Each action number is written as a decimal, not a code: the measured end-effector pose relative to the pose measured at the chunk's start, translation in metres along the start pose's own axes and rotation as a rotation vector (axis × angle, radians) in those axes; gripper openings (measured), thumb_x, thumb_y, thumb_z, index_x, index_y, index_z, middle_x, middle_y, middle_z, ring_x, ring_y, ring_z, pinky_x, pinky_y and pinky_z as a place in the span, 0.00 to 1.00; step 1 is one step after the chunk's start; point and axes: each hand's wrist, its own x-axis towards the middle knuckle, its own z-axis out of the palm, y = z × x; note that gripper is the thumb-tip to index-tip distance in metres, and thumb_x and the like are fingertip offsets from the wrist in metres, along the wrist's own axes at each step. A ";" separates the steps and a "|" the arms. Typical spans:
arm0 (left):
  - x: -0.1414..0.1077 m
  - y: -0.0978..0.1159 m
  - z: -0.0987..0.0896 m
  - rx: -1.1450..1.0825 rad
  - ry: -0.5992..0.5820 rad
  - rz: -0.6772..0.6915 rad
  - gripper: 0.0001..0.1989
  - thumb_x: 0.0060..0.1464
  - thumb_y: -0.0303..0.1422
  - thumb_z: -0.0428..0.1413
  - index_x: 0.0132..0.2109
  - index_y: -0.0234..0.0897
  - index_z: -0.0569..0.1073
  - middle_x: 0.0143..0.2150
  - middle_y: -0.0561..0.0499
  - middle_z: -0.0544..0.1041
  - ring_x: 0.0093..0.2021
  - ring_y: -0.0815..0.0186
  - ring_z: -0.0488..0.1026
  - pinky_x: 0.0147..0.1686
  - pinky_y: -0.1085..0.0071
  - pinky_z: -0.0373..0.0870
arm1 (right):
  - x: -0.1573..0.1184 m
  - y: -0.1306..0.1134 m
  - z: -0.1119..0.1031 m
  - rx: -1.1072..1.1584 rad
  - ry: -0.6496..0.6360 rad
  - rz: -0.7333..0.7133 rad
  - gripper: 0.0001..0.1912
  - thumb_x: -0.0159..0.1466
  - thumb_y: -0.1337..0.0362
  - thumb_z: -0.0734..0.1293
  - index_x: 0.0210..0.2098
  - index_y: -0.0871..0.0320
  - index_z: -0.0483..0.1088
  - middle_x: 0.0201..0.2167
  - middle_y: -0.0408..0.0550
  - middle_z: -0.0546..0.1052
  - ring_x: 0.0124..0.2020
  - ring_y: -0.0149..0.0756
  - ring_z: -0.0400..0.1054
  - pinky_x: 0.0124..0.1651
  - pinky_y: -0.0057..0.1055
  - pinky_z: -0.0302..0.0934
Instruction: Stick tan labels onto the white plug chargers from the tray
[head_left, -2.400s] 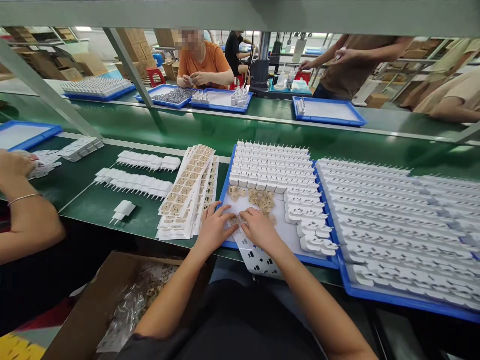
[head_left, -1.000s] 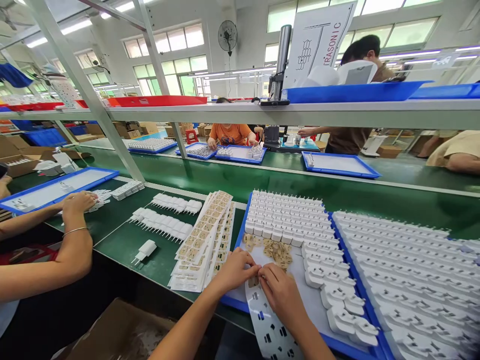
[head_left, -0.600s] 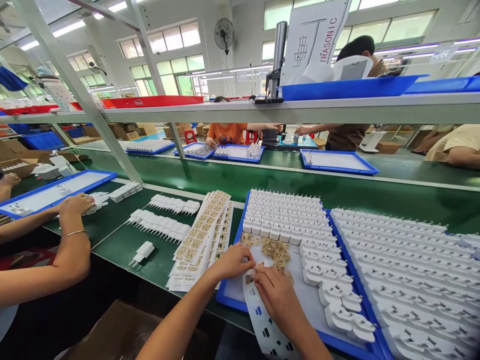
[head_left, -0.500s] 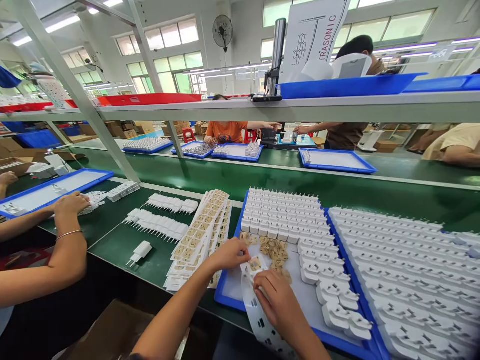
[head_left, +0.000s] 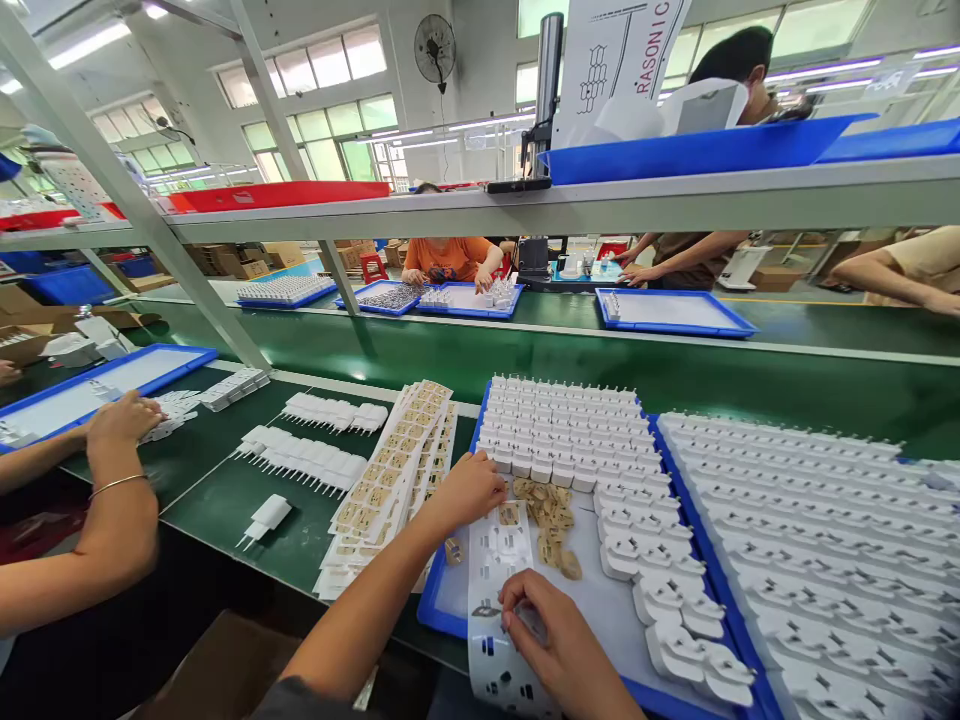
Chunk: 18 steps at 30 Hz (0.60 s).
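Strip [head_left: 499,560], lower centre of frame, is now more exposed: left hand [head_left: 471,488] beside tan pieces [head_left: 551,510], right hand [head_left: 551,625] lower; neither grip's closure can be told.

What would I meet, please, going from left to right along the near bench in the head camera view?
Co-worker's braceleted arm, lone white plug, stack of patterned sheets, person's left hand, person's right hand, rightmost rows of white plug bodies.
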 end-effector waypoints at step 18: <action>-0.085 0.024 0.051 -0.253 0.093 -0.124 0.19 0.58 0.28 0.60 0.56 0.44 0.76 0.59 0.47 0.77 0.61 0.54 0.71 0.65 0.48 0.60 | -0.004 0.011 0.000 0.150 0.137 -0.026 0.11 0.69 0.56 0.61 0.35 0.55 0.67 0.35 0.47 0.76 0.39 0.39 0.71 0.45 0.35 0.65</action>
